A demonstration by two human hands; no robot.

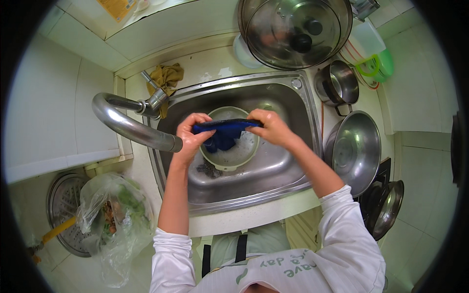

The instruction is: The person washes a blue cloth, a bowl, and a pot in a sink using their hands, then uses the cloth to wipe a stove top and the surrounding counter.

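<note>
A blue cloth item with a dark edge (225,135) is stretched between my two hands over a round pale basin (234,164). My left hand (192,135) pinches its left end, and my right hand (269,126) grips the right end. Cloudy, sudsy water lies in the basin, and the cloth's lower part hangs over or into it; which one is unclear. The basin stands in a stainless steel sink (271,179). Dark bits lie on the sink floor by the basin's lower left side.
A curved metal faucet (135,133) reaches in beside my left wrist. A brown rag (165,78) lies behind its base. Right of the sink are a steel bowl (355,150) and a small pot (339,82); a large lidded pan (293,33) stands behind. A plastic bag (121,227) hangs at lower left.
</note>
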